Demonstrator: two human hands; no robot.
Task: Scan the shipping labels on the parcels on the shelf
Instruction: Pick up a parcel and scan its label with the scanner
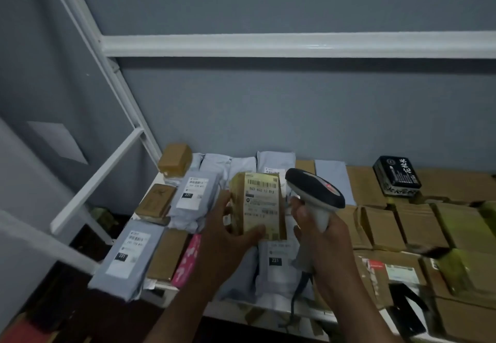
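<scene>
Grey walls stand behind a white metal shelf (295, 46) whose lower deck is crowded with parcels. With my left hand (228, 232) I hold a small brown box (257, 205) up above the deck, thumb curled across its near lower edge and fingers wrapped round its left side, so its white shipping label (261, 203) with the barcode faces me. My right hand (319, 235) has its grip closed round the handle of a barcode scanner (314, 189), whose dark head sits just right of the box, close to the label. Beneath my hands lie grey mailer bags (128, 251) with printed labels; a pink packet (188, 259) lies near the front edge. Plain cardboard boxes (418, 224) fill the right side, and a black box (397, 176) rests at the far right.
</scene>
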